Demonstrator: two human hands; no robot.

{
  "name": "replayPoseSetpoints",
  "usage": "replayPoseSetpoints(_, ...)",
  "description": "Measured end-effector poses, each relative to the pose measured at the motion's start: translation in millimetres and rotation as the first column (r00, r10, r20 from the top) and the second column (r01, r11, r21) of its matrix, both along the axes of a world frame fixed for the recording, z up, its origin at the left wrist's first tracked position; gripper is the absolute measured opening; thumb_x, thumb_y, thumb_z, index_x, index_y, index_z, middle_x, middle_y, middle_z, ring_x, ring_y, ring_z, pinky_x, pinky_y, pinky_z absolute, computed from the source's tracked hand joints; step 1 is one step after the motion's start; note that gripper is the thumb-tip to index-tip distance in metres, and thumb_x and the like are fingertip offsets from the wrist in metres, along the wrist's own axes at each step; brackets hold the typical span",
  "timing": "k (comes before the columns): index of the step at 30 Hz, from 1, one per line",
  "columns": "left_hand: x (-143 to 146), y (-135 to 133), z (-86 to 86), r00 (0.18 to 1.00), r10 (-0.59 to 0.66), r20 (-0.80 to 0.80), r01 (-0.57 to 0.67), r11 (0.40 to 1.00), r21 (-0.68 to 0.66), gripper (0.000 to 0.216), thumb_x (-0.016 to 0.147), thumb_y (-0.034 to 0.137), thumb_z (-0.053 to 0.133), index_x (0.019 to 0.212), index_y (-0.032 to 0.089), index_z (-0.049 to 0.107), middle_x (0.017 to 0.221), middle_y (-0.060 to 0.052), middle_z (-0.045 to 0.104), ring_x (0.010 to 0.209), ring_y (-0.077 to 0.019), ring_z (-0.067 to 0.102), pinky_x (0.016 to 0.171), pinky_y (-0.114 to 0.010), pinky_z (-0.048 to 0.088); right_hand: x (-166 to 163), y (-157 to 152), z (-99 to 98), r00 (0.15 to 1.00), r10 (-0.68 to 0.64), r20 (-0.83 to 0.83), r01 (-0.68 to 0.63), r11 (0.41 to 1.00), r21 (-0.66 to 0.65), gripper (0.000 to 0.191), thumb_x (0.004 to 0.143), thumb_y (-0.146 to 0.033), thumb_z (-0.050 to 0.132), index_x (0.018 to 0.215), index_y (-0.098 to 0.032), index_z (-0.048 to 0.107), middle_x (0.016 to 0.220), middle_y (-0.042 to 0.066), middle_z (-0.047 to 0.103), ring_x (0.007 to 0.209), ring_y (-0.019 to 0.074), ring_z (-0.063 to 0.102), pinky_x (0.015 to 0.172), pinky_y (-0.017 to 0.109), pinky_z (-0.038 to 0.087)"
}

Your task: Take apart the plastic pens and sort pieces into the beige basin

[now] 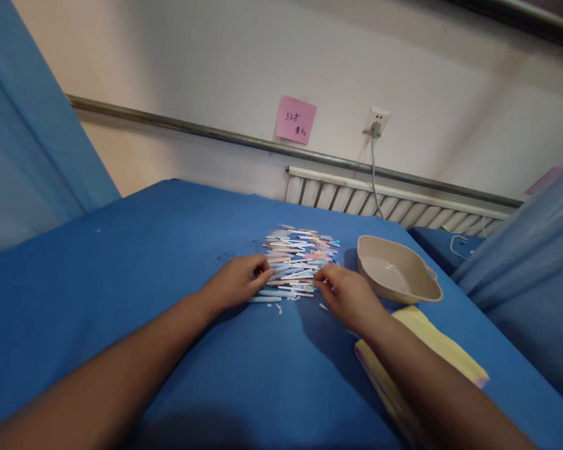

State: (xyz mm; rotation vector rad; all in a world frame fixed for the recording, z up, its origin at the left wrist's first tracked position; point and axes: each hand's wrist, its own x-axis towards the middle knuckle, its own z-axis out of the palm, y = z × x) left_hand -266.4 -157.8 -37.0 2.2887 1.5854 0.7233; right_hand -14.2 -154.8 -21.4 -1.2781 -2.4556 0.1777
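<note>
A heap of thin pastel sticks [298,256], white, pink, blue and orange, lies in the middle of the blue table [122,269]. My left hand [237,281] rests at the heap's left edge with its fingers curled onto the sticks. My right hand [347,294] sits at the heap's right front edge, fingers bent and pinching at the sticks. Whether either hand has a stick firmly gripped does not show. A few small broken bits [278,307] lie on the cloth just in front of the heap.
An empty beige oval bowl [396,270] stands right of the heap, close to my right hand. A folded yellow cloth [426,340] lies under my right forearm. Behind the table are a white radiator [385,203], a wall socket with cable [375,122] and a pink note [295,120]. Blue curtains hang at both sides.
</note>
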Motion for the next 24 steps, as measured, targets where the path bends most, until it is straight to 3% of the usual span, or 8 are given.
replayPoseSetpoints(3, -1, 1, -2.7, 0.998, -0.034, -0.056, 0.034, 0.999, -0.007, 0.028, 0.087, 0.040, 0.046, 0.080, 0.018, 0.061, 0.072, -0.001, 0.062, 0.064, -0.0157, 0.053, 0.060, -0.025, 0.034, -18, 2, -26.7, 1.000, 0.020, 0.024, -0.019, 0.998, -0.054, 0.014, 0.089, -0.020, 0.047, 0.091, -0.019, 0.061, 0.092, 0.005, 0.065, 0.087, 0.0176, 0.059, 0.075, 0.025, 0.039)
replayPoseSetpoints(7, 0, 2, -2.1, 0.993, -0.050, -0.108, 0.047, 0.999, -0.027, 0.026, 0.087, 0.037, 0.046, 0.081, 0.017, 0.061, 0.075, -0.002, 0.062, 0.067, -0.0160, 0.054, 0.062, -0.025, 0.035, -16, 7, -50.7, 0.994, 0.068, 0.087, -0.060, 0.994, -0.094, 0.013, 0.089, -0.018, 0.048, 0.092, -0.018, 0.061, 0.095, 0.007, 0.064, 0.093, 0.0193, 0.058, 0.081, 0.027, 0.039)
replayPoseSetpoints(14, 3, 0, -0.8, 0.986, -0.093, -0.136, 0.076, 0.989, -0.124, 0.024, 0.088, 0.036, 0.046, 0.085, 0.018, 0.062, 0.080, -0.003, 0.063, 0.072, -0.0167, 0.055, 0.065, -0.026, 0.038, -13, 13, -52.9, 0.981, 0.126, 0.145, -0.114, 0.989, -0.089, 0.018, 0.091, -0.018, 0.044, 0.099, -0.017, 0.060, 0.098, 0.008, 0.063, 0.098, 0.0214, 0.054, 0.087, 0.031, 0.037)
replayPoseSetpoints(20, 10, -5, -6.0, 0.960, -0.223, -0.169, 0.198, 0.968, -0.152, 0.017, 0.086, 0.031, 0.053, 0.095, 0.020, 0.062, 0.089, -0.003, 0.063, 0.082, -0.0185, 0.057, 0.073, -0.028, 0.041, -14, 12, -54.6, 0.967, 0.124, 0.223, -0.107, 0.991, -0.085, 0.020, 0.090, -0.014, 0.041, 0.098, -0.017, 0.060, 0.098, 0.009, 0.063, 0.094, 0.0222, 0.054, 0.082, 0.032, 0.037)
replayPoseSetpoints(24, 12, -6, -8.4, 0.951, -0.227, -0.208, 0.195, 0.967, -0.165, 0.015, 0.086, 0.030, 0.053, 0.094, 0.020, 0.062, 0.088, -0.004, 0.062, 0.084, -0.0194, 0.056, 0.075, -0.028, 0.041, -15, 11, -51.9, 0.958, 0.149, 0.244, -0.132, 0.988, -0.084, 0.020, 0.089, -0.013, 0.041, 0.097, -0.016, 0.060, 0.097, 0.010, 0.062, 0.094, 0.0225, 0.053, 0.083, 0.032, 0.036)
